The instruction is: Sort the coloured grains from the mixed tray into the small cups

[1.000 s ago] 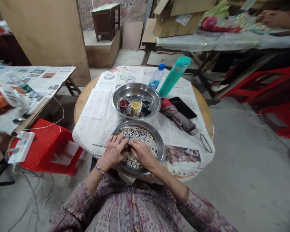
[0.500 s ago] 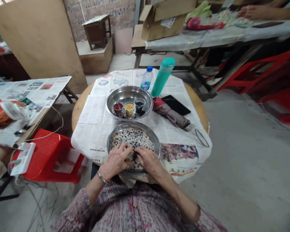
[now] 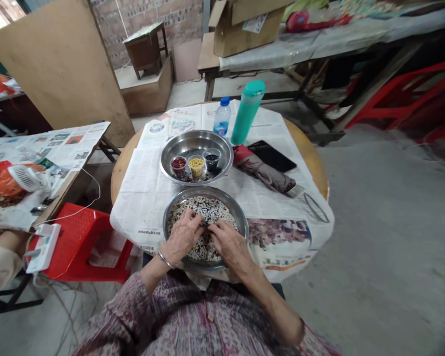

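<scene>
Both hands rest inside the near steel pan (image 3: 241,222), which sits at the front edge of a round table (image 3: 313,165) covered in newspaper (image 3: 148,183). The pan holds a shallow layer of mixed beans (image 3: 211,210), white, red and dark together. The left hand (image 3: 182,236) lies palm down on the left half of the layer, fingers bent and close together, tips meeting the beans near the pan's middle. The right hand (image 3: 230,243) lies palm down on the right half, fingers likewise drawn together and pointing toward the left hand's tips; the two sets of fingertips nearly touch. Whether either hand pinches a bean between thumb and finger cannot be told at this size. A metal bangle (image 3: 165,259) circles the left wrist. Just behind the near pan stands a second steel pan (image 3: 193,141) holding three small cups side by side: red beans (image 3: 178,163) on the left, yellow grains (image 3: 196,162) in the middle, dark beans (image 3: 211,158) on the right, with a few loose beans around them. Behind that pan stand a clear water bottle (image 3: 221,116) and a teal flask (image 3: 247,111), close together. To the right of the pans lie a folded umbrella (image 3: 265,172) and a dark phone (image 3: 271,155).
</scene>
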A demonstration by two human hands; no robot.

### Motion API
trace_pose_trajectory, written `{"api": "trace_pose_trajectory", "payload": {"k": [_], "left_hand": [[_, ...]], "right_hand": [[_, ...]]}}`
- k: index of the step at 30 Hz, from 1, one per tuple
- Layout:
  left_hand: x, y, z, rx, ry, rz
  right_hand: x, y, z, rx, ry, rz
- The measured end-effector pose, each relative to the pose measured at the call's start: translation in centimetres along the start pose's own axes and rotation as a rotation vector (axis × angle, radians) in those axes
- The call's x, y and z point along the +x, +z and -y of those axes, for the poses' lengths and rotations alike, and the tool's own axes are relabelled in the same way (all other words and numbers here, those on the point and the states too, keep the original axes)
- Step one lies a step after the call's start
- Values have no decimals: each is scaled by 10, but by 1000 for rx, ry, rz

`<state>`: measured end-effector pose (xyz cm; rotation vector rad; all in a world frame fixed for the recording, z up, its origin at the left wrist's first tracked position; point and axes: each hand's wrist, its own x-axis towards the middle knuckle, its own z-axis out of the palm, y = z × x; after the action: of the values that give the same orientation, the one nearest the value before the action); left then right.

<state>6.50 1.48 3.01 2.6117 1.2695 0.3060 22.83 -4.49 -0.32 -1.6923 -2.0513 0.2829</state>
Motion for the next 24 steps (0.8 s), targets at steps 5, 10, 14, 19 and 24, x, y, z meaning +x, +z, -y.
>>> {"api": "trace_pose_trajectory", "payload": {"k": [5,10,14,19,24], "left_hand": [[-5,-1,-9,47,56,136],[0,-9,0,103,-15,64],[12,-18,3,-50,79,-56],[59,-51,8,-69,125,-247],[126,-78,29,106,22,-282]], "right_hand": [[-3,0,-1,54,-6,-54],[-5,0,2,-15,-5,-169],[-5,1,1,18,1,-188],[-3,2,1,29,-8,-187],[-3,4,1,37,-5,-234]]}}
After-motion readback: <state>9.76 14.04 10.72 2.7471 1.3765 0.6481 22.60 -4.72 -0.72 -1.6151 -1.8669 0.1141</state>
